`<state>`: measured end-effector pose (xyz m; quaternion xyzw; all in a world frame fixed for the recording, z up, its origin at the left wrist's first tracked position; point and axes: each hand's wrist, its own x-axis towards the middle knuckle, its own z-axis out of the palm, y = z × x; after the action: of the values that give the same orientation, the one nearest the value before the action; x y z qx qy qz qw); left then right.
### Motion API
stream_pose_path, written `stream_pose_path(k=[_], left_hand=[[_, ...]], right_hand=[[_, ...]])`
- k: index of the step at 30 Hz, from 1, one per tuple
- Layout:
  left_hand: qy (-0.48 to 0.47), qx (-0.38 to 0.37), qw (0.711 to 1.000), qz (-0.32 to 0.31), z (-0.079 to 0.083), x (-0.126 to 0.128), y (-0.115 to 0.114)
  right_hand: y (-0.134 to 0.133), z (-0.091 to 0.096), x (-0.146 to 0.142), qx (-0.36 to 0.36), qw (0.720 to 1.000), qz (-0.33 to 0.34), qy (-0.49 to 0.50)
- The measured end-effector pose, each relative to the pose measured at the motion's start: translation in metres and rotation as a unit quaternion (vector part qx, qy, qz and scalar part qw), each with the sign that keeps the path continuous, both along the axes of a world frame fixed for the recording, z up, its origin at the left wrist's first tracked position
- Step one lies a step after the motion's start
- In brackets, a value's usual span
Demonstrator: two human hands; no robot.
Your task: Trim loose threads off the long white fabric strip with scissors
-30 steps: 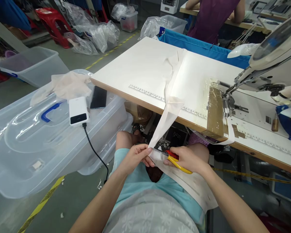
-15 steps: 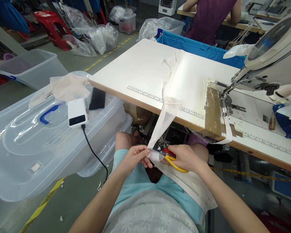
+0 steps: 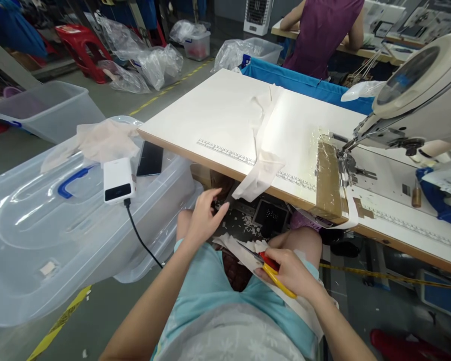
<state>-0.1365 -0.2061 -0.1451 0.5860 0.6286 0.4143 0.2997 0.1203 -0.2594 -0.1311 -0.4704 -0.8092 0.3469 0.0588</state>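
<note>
My right hand is wrapped round the yellow and red handles of a pair of scissors, whose blades point up and to the left over my lap. Beneath the scissors, a pale fabric piece lies across my thighs. My left hand is in the air left of the blades, thumb and fingers apart, holding nothing. A pale fabric strip runs over the white table, and its near end hangs past the front edge, to the right of my left hand and apart from it.
A sewing machine stands on the table's right side. To the left, a lidded clear bin bears a white power bank with a cable, a phone and pale cloth. Behind the table, a person sits beyond a blue fabric bin.
The hanging strip is now separate from the fabric on my lap. My left hand has let go and moved up and left, its fingers opening. The scissors have dropped slightly.
</note>
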Motion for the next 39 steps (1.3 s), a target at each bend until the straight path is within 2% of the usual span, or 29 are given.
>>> stream_pose_path(k=[3,5,7,10,13,16,17,19,20,22,25,26,27,30,32,35,37,39], left_hand=[[-0.037,0.052,0.996,-0.057,0.008,0.016,0.025],[-0.106,0.026,0.991,-0.08,0.005,0.028,0.03],[-0.183,-0.035,0.981,-0.05,-0.007,0.036,0.025],[-0.231,-0.13,0.963,0.046,-0.04,0.03,0.005],[-0.195,-0.183,0.957,0.116,-0.074,0.001,-0.029],[-0.134,-0.219,0.955,0.149,-0.087,-0.038,-0.073],[-0.1,-0.228,0.957,0.15,-0.085,-0.049,-0.088],[-0.052,-0.248,0.958,0.132,-0.07,-0.066,-0.115],[-0.056,-0.267,0.956,0.108,-0.059,-0.069,-0.124],[-0.137,-0.306,0.942,0.025,-0.031,-0.066,-0.134],[-0.27,-0.318,0.898,-0.141,0.009,-0.04,-0.125],[-0.276,-0.308,0.892,-0.181,0.018,-0.028,-0.117],[-0.256,-0.293,0.899,-0.199,0.025,-0.017,-0.107],[-0.107,-0.195,0.959,-0.174,0.03,0.011,-0.079],[-0.033,-0.121,0.979,-0.159,0.028,0.022,-0.067],[-0.043,-0.092,0.981,-0.166,0.026,0.03,-0.06],[-0.107,-0.133,0.97,-0.175,0.026,0.032,-0.06],[-0.205,-0.198,0.939,-0.192,0.026,0.033,-0.061]], right_hand=[[-0.008,0.003,-0.004,0.0,0.999,-0.016,0.034],[-0.009,0.005,-0.004,-0.001,0.998,-0.03,0.047],[-0.01,0.005,-0.002,-0.007,0.997,-0.044,0.055],[-0.013,0.004,0.006,-0.019,0.996,-0.06,0.064],[-0.016,0.0,0.013,-0.039,0.994,-0.074,0.064],[-0.019,-0.004,0.017,-0.054,0.994,-0.077,0.062],[-0.019,-0.005,0.017,-0.057,0.993,-0.077,0.064],[-0.018,-0.007,0.016,-0.061,0.992,-0.08,0.075],[-0.017,-0.008,0.015,-0.065,0.991,-0.083,0.082],[-0.015,-0.008,0.011,-0.073,0.988,-0.089,0.101],[-0.01,-0.003,0.004,-0.08,0.985,-0.095,0.12],[-0.009,0.0,0.002,-0.081,0.985,-0.096,0.121],[-0.008,0.003,0.002,-0.083,0.985,-0.096,0.121],[-0.007,0.011,0.003,-0.105,0.984,-0.088,0.115],[-0.008,0.013,0.007,-0.119,0.984,-0.078,0.107],[-0.009,0.012,0.012,-0.118,0.987,-0.067,0.082],[-0.008,0.01,0.014,-0.112,0.989,-0.064,0.066],[-0.005,0.008,0.013,-0.114,0.99,-0.055,0.062]])
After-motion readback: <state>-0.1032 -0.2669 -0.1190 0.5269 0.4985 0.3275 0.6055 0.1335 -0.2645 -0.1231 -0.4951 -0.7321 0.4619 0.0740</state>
